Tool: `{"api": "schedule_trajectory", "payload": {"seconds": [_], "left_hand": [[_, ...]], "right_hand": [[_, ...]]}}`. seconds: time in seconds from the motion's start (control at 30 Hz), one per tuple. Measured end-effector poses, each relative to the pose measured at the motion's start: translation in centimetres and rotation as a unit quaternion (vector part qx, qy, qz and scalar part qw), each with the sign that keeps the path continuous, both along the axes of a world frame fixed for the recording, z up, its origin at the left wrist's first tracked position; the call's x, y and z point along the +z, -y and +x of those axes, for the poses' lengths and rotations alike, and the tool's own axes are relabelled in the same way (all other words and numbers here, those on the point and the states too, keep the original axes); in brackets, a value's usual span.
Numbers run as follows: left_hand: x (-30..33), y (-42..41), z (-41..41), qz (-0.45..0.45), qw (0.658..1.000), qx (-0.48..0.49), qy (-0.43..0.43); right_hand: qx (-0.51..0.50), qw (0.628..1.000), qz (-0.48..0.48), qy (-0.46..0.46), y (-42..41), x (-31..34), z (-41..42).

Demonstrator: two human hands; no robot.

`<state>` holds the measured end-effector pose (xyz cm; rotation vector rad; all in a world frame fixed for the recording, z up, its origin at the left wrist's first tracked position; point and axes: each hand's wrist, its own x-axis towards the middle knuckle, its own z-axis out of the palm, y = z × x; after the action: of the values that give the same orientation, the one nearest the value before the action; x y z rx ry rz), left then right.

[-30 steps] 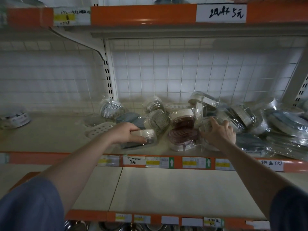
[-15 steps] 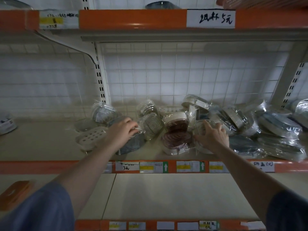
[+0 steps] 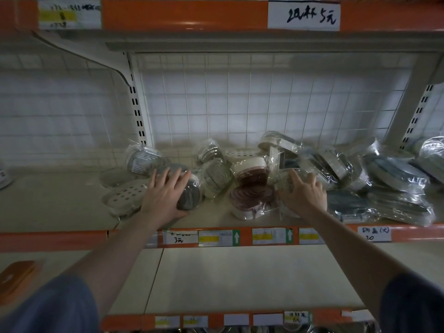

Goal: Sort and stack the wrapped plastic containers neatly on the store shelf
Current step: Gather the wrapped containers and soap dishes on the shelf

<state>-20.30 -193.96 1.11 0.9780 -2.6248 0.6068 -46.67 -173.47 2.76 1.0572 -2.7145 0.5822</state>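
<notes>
My left hand (image 3: pixel 165 195) lies flat with spread fingers on a dark wrapped container (image 3: pixel 188 197), the thumb under its front edge. My right hand (image 3: pixel 301 194) has the fingers curled around a clear wrapped container (image 3: pixel 289 181) in the middle of the shelf (image 3: pixel 60 205). Between my hands two brownish-red containers (image 3: pixel 252 191) stand in a stack (the wraps are shiny). A white perforated lid (image 3: pixel 125 195) lies just beside my left hand.

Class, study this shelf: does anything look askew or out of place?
Yes. The wrapped containers lie in a jumbled heap, several tipped on edge, like the cream-lidded one at the back, rather than stacked flat on the shelf.
</notes>
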Motion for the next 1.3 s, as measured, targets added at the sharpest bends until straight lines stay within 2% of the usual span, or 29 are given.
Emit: {"api": "schedule_trajectory", "payload": {"seconds": [0.17, 0.33, 0.77, 1.03, 1.3], "left_hand": [[-0.5, 0.5, -0.3, -0.019, 1.000, 0.017, -0.006], [-0.1, 0.5, -0.1, -0.035, 0.999, -0.019, -0.014], [3.2, -2.5, 1.0, 0.111, 0.990, 0.009, -0.089], [4.4, -5.8, 2.7, 0.082, 0.988, 0.023, -0.127], [4.0, -10.9, 3.8, 0.075, 0.987, 0.102, -0.098]], "right_hand": [[-0.023, 1.000, -0.008, -0.005, -0.1, -0.3, 0.5], [-0.038, 0.997, -0.071, -0.001, -0.1, -0.7, 1.6], [-0.062, 0.994, -0.084, -0.038, -2.4, 0.0, 5.7], [-0.043, 0.996, -0.075, -0.032, -4.1, -0.3, 8.2], [-0.003, 0.995, -0.093, -0.020, -6.8, -1.1, 9.0]]}}
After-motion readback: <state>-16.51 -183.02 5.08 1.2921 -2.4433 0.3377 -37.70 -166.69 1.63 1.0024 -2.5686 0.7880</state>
